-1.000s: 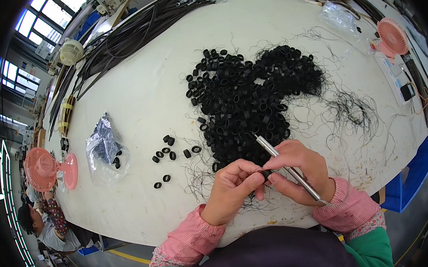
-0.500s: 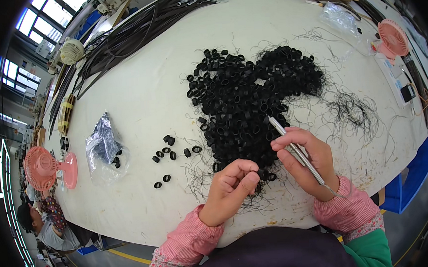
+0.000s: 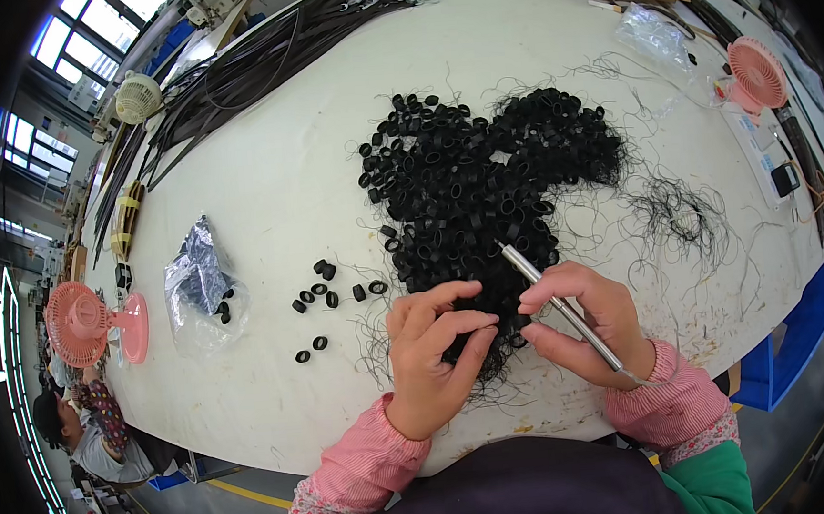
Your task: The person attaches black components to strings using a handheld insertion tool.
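Observation:
A large heap of small black rings (image 3: 437,203) with loose black threads lies on the white table in front of me. At its near edge my left hand (image 3: 434,346) has its fingers stretched out and apart. Its thumb and index tips come close to each other, and I see no ring between them. My right hand (image 3: 593,321) holds a slim silver pen-shaped tool (image 3: 553,290) with a thin cord at its rear end. The tool slants, its tip over the heap. The right thumb and index tips are close to a black ring (image 3: 516,325) between the hands.
Several loose rings (image 3: 331,299) lie left of the heap, beyond them a clear plastic bag (image 3: 205,281). Pink fans (image 3: 80,323) stand at both sides. Long dark strips (image 3: 228,79) lie at the far left, cut threads (image 3: 681,214) at right. A person (image 3: 100,441) sits at far left.
My left hand has gone from a pinch to stretched fingers and moved slightly forward over the heap. The tool in my right hand has shifted a little left and toward me.

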A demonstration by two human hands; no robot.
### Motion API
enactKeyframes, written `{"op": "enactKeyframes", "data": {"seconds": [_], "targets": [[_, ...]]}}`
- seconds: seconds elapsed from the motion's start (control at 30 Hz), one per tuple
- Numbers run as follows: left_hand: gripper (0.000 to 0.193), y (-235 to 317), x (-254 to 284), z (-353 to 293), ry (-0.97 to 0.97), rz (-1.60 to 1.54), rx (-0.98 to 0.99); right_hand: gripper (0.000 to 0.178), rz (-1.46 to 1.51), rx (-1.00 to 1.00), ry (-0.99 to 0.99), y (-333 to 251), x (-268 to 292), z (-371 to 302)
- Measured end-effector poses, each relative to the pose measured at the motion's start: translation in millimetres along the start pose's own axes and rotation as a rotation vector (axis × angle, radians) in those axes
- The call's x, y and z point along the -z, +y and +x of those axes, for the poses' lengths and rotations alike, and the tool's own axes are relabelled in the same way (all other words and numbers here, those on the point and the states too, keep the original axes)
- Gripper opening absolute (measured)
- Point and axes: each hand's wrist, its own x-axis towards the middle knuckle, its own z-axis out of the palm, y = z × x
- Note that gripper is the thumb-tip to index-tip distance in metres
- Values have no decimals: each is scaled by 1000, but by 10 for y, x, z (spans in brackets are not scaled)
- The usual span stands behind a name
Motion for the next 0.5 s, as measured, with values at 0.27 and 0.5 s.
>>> {"op": "enactKeyframes", "data": {"seconds": [0.27,0.5], "targets": [[41,64,-76,-80,-29,-639,257,37,-258,285,86,62,-13,35],[18,-29,-19,-130,-118,-666,369,34,-32,138,47,52,-42,-9]]}}
